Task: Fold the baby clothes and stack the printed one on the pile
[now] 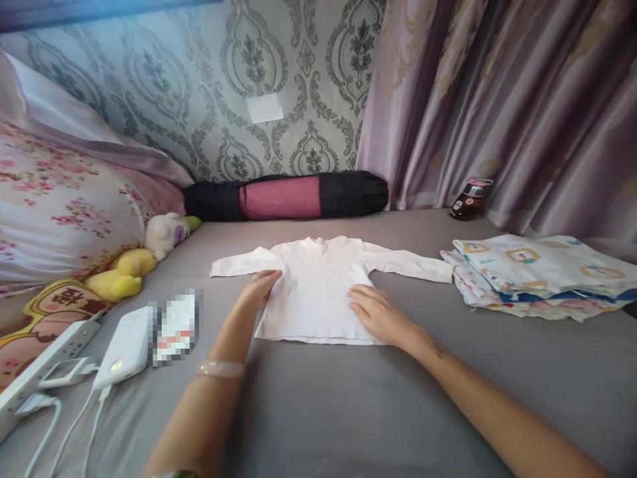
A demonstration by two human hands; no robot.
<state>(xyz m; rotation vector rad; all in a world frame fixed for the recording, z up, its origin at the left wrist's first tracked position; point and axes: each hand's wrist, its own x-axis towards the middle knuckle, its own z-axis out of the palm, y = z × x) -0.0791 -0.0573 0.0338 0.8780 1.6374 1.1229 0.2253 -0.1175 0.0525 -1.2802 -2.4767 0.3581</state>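
Two bare hands, yours, rest on a small white shirt spread flat on a grey bed in front of you. The shirt lies with its collar away from you and its hem towards you. Its long axis runs crosswise, cuff to cuff, with both sleeves stretched out to the sides.

Your left hand is at the shirt's left side edge, just below the sleeve; its fingertips touch the cloth there, but you cannot tell from this view whether they pinch it or only press. Your right hand lies lower, over the right side of the front, fingers loosely extended and gripping nothing that shows. So most of the shirt's body lies between the hands: to the right of your left fingers, to the left of your right ones. The right hand is nearer the hem, the left nearer a sleeve.

Beyond the right cuff, close to it, is a stack of printed cloths, with a brown bottle behind. A black and pink roll lies along the wall. To your left are a white power bank and plush toys.
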